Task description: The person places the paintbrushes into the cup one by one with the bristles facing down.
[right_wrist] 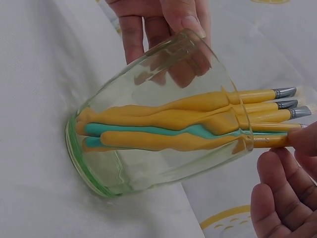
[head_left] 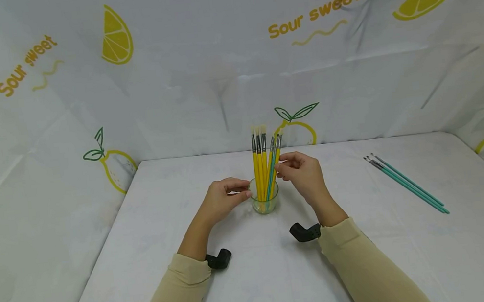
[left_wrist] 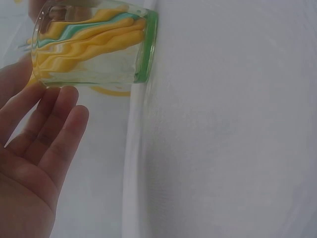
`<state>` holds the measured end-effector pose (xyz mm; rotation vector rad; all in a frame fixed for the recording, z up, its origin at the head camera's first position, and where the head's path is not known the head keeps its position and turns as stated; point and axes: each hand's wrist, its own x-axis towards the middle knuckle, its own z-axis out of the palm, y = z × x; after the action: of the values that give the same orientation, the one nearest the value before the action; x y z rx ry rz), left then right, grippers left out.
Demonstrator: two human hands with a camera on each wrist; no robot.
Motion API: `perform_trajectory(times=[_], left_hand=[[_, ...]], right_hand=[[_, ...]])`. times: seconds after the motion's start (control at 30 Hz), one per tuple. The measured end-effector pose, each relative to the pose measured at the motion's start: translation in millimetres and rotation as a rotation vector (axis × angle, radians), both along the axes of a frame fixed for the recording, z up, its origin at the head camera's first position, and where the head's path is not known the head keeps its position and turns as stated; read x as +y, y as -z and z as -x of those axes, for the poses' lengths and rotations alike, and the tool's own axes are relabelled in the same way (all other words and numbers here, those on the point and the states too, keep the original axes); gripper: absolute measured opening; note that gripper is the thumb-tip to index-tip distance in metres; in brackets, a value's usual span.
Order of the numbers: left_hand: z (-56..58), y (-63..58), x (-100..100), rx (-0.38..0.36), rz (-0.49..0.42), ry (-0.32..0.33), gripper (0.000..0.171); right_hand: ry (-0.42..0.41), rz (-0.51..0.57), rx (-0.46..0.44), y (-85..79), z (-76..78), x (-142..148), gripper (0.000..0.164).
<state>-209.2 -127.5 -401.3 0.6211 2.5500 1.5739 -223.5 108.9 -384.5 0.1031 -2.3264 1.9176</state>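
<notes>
A clear greenish glass cup [head_left: 267, 209] stands upright on the white table, with several yellow paintbrushes [head_left: 256, 171] in it, bristles up. Teal paintbrush handles [right_wrist: 163, 130] show among them. At the cup's left side, my left hand [head_left: 222, 200] holds the rim between thumb and fingers; its fingertips also meet the glass in the left wrist view. My right hand [head_left: 305, 176] is on the cup's right, pinching a yellow brush [right_wrist: 270, 141] just above the rim. Whether it grips a teal one too, I cannot tell.
Three teal paintbrushes [head_left: 409, 186] lie slanted together on the right part of the table [head_left: 256, 287]. Behind the table hangs a white cloth [head_left: 183, 98] printed with lemons and lettering. A black device [head_left: 305, 232] is strapped at the right wrist, another [head_left: 220, 259] at the left.
</notes>
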Motion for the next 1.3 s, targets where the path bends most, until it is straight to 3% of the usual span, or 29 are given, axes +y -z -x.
perform_trajectory(times=[0.4, 0.77, 1.07, 1.3], left_hand=[[-0.5, 1.5, -4, -0.004, -0.001, -0.003, 0.036], [2.7, 4.1, -1, -0.001, -0.005, 0.011, 0.039], [2.8, 1.8, -4, -0.003, 0.007, 0.007, 0.040], [4.6, 3.2, -2, -0.007, -0.009, 0.010, 0.038]], right_hand=[[-0.007, -0.040, -0.001, -4.3, 0.0, 5, 0.035], [0.053, -0.051, -0.016, -26.4, -0.1, 41, 0.039], [0.035, -0.370, -0.069, -38.0, 2.9, 114, 0.046], [0.038, -0.648, -0.171, -31.7, 2.8, 187, 0.061]])
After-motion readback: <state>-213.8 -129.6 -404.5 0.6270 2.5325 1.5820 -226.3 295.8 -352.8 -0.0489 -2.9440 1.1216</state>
